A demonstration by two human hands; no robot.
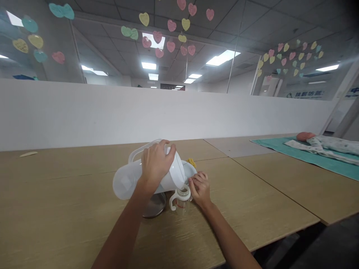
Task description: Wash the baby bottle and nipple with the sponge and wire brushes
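Note:
A translucent white pitcher (127,181) is tilted far over to the right, its rim above a small clear bottle. My left hand (157,158) is wrapped over the pitcher near its lid end. Upright on the table stands the bottle (183,203), its mouth uncovered and white handles at its sides. My right hand (200,188) is closed beside the bottle's right handle, its fingers curled; what they grip is hidden. Behind the bottle shows a pale bowl (189,169) with something yellow (191,162) beyond it. A round metal dish (154,206) lies partly under the pitcher.
The wooden table (70,209) runs up to a low white wall (98,112) with glass above. On the right lies a teal mat (319,158) with patterned cloth and a doll-like figure (305,136). A thin beige piece (28,154) lies at far left.

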